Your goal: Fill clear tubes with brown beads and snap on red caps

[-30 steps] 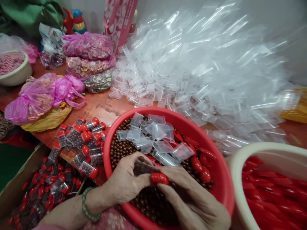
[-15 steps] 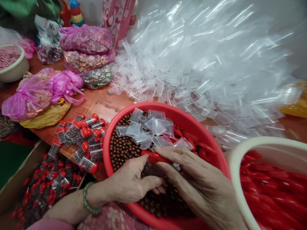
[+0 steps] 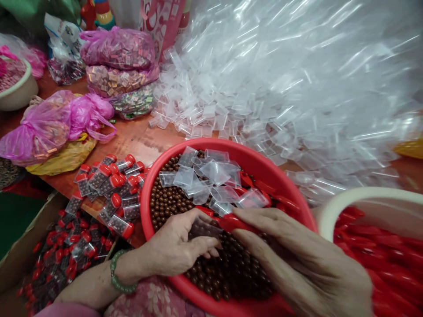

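My left hand (image 3: 172,244) pinches a clear plastic tube (image 3: 205,227) between thumb and fingers; whether it holds anything I cannot tell. Close by on the right, my right hand (image 3: 300,255) grips a red plastic cap (image 3: 235,223) between thumb and fingertips. The cap's edge is near the tube's end; whether they touch is unclear. Both hands are over a red basin (image 3: 228,144) of small brown balls (image 3: 168,200). Several clear tubes (image 3: 218,172) and red caps (image 3: 286,204) lie on the balls in its far part.
Filled tubes with red caps (image 3: 115,200) lie left of the basin, more in a cardboard box (image 3: 20,233) below. A cream tub (image 3: 380,193) of red pieces stands right. Behind spreads a heap of clear tubes (image 3: 264,83). Pink bags (image 3: 122,48) sit at back left.
My right hand has moved right with the red cap, away from the left hand. More of the clear tube in my left hand now shows. The view has shifted slightly.
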A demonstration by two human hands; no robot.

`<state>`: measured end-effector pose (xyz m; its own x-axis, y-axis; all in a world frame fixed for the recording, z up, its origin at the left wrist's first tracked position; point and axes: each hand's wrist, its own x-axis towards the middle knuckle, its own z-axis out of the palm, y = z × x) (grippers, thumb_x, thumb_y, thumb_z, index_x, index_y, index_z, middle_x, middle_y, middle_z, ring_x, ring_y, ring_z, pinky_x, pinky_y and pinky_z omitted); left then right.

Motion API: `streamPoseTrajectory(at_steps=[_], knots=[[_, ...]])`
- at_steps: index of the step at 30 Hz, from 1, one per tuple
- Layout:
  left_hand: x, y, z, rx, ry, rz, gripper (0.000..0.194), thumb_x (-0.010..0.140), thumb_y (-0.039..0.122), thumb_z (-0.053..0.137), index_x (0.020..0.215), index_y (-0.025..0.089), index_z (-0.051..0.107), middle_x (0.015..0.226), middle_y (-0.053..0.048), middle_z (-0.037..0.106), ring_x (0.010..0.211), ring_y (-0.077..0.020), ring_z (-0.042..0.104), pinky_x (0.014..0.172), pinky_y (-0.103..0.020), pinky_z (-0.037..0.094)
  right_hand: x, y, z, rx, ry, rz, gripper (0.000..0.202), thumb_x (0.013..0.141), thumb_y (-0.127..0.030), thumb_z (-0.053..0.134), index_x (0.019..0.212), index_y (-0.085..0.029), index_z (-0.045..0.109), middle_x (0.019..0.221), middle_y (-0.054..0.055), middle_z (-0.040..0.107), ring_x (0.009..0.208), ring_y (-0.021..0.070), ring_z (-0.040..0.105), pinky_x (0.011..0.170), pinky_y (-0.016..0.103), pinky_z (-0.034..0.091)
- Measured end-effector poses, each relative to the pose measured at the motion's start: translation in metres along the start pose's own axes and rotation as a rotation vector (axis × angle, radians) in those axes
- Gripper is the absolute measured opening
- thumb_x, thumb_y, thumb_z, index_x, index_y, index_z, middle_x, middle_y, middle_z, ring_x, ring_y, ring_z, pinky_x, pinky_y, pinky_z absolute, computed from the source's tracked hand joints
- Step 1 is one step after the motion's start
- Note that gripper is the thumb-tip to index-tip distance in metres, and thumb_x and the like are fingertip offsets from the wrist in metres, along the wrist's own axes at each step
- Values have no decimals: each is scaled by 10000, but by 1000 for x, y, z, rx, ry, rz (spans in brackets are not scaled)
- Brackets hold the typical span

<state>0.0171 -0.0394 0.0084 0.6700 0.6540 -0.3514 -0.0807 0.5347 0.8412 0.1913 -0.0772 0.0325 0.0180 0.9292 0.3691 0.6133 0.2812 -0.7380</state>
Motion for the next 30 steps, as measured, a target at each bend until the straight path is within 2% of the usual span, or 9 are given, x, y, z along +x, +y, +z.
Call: streamPoseTrajectory(at_steps=[3, 7, 11, 14, 17, 22, 24, 26, 30], knots=[[0, -1, 0, 63, 6, 17, 163, 845, 265, 634, 926, 154, 547, 770, -1, 576, 697, -103, 557, 703, -240, 464, 8, -3, 3, -22, -95, -116, 249, 901, -159, 617, 1107, -277, 695, 948, 24, 734, 799, 156, 727, 694, 225, 616], [0, 1, 0, 84, 40, -3, 82, 842, 175, 585, 911, 158, 543, 752, -1, 581, 691, -105, 561, 666, -224, 452, 2, 5, -16, -80, -162, -124, 184, 930, -227, 587, 1071, -264, 699, 953, 44, 730, 780, 171, 731, 636, 217, 611], [-1, 3, 1, 89, 43, -10, 93, 843, 188, 583, 921, 163, 541, 780, -6, 588, 700, -113, 567, 679, -235, 466, -6, 9, -27, -70, -193, -89, 207, 896, -192, 616, 1051, -291, 711, 963, 47, 749, 808, 219, 738, 622, 269, 619], [-2, 2, 0, 167, 26, 1, 80, 852, 208, 577, 902, 156, 541, 779, -18, 602, 715, -127, 569, 695, -253, 465, 0, 2, -17, -41, -163, -12, 247, 900, -173, 608, 1101, -289, 692, 999, 44, 740, 814, 203, 735, 634, 259, 616], [-2, 0, -2, 259, 11, 14, 69, 858, 204, 568, 902, 156, 547, 793, -27, 621, 734, -136, 569, 690, -257, 456, 9, -4, -8, -49, -182, -94, 211, 910, -187, 607, 1079, -284, 687, 972, 18, 737, 808, 158, 732, 675, 205, 606], [-2, 1, -2, 281, 34, 35, 77, 860, 189, 574, 929, 156, 563, 778, -12, 619, 718, -126, 575, 683, -243, 454, -2, 9, -29, -149, -255, -123, 222, 942, -275, 567, 1119, -291, 701, 1032, 21, 747, 873, 179, 740, 707, 220, 620], [-1, 4, -1, 261, 34, 36, 74, 864, 186, 572, 933, 159, 562, 761, -4, 613, 705, -123, 577, 675, -237, 455, -8, 13, -38, -150, -255, -146, 247, 937, -287, 576, 1150, -309, 700, 1070, 23, 746, 920, 209, 737, 720, 259, 631], [-1, 5, -1, 244, 29, 30, 72, 870, 194, 575, 934, 162, 566, 761, -2, 614, 708, -124, 578, 674, -235, 453, -9, 12, -37, -115, -210, -113, 242, 925, -249, 597, 1129, -318, 707, 1062, 24, 748, 907, 217, 738, 696, 274, 635], [-2, 4, -2, 214, 4, 52, 102, 866, 177, 578, 965, 159, 598, 814, -6, 619, 748, -128, 563, 714, -243, 452, -2, -2, -8, 63, -40, 15, 319, 872, -139, 652, 1126, -325, 701, 978, 7, 753, 796, 184, 736, 684, 267, 628]])
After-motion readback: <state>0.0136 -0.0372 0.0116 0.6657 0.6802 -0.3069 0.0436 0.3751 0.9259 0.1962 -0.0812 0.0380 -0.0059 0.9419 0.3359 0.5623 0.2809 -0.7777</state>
